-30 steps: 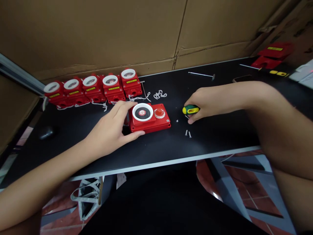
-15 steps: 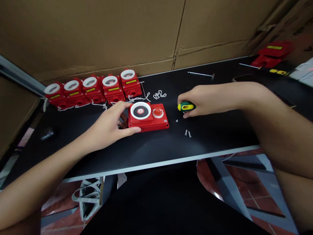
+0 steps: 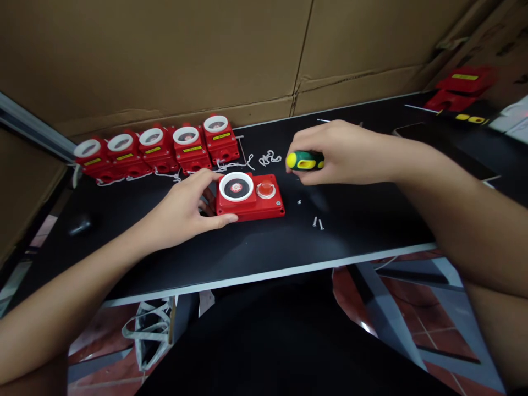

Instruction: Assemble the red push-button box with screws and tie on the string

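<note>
A red box (image 3: 268,208) with a white ring and a round red button lies on the black table (image 3: 231,258). My left hand (image 3: 192,203) grips its left end, thumb along the front edge and fingers behind. Up and right of the box, my right hand (image 3: 330,151) is wrapped round a green and yellow screwdriver handle (image 3: 305,160); the shaft is hidden. Two screws (image 3: 318,223) and a small metal piece (image 3: 299,202) lie right of the box. A white cord (image 3: 270,158) is coiled behind it.
Several red boxes with white rings (image 3: 192,151) stand in a row at the back left, white cords before them. A black mouse-like object (image 3: 81,225) lies at the left. At the right are another screwdriver (image 3: 470,118), red parts (image 3: 464,88) and a dark flat object (image 3: 441,146). Cardboard (image 3: 185,55) rises behind.
My right hand has moved up and slightly left with the screwdriver, now covering much of the metal tool behind it. My left hand and the red box have stayed in place.
</note>
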The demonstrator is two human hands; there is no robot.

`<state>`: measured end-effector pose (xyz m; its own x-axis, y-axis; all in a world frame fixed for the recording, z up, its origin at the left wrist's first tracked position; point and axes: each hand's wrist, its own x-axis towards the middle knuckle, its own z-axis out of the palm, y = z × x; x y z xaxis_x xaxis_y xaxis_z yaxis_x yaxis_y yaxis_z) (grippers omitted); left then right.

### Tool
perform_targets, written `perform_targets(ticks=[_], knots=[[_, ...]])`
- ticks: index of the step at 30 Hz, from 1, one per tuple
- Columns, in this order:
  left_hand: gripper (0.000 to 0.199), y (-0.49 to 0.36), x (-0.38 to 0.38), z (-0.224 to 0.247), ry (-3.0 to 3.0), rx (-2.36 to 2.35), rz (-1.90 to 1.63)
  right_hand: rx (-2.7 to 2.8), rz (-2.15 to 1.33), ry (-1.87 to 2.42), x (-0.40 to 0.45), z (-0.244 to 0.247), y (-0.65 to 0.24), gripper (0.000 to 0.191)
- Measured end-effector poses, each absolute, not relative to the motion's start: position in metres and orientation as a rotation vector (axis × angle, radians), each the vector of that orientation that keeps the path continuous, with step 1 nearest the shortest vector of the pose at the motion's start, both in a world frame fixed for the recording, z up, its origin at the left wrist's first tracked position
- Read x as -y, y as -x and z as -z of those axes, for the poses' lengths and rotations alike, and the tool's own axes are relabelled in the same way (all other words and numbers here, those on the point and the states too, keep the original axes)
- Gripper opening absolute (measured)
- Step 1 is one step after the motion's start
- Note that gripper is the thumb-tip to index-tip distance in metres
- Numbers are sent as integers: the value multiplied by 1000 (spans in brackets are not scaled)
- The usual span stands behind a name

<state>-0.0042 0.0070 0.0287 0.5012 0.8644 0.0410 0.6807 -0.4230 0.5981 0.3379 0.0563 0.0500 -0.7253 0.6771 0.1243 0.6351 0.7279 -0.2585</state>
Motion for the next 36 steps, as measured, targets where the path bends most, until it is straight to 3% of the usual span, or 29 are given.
perform_targets(ticks=[6, 13, 26, 33, 36], knots=[[80, 6, -9, -18, -2182, -1238, -537, 2485, -397, 913, -50, -46, -331, 18], [77, 4, -6, -14, -2271, -1194, -545, 2508, -374, 809, -53, -43, -333, 5], [70, 0, 1, -16, -2442, -1149, -482, 2679, -346, 532, -51, -43, -335, 17], [70, -1, 3, -18, -2424, -1159, -461, 2704, -358, 621, -46, -49, -333, 10], [72, -1, 4, -19, -2412, -1173, -451, 2772, -336, 635, -43, -54, -333, 16]])
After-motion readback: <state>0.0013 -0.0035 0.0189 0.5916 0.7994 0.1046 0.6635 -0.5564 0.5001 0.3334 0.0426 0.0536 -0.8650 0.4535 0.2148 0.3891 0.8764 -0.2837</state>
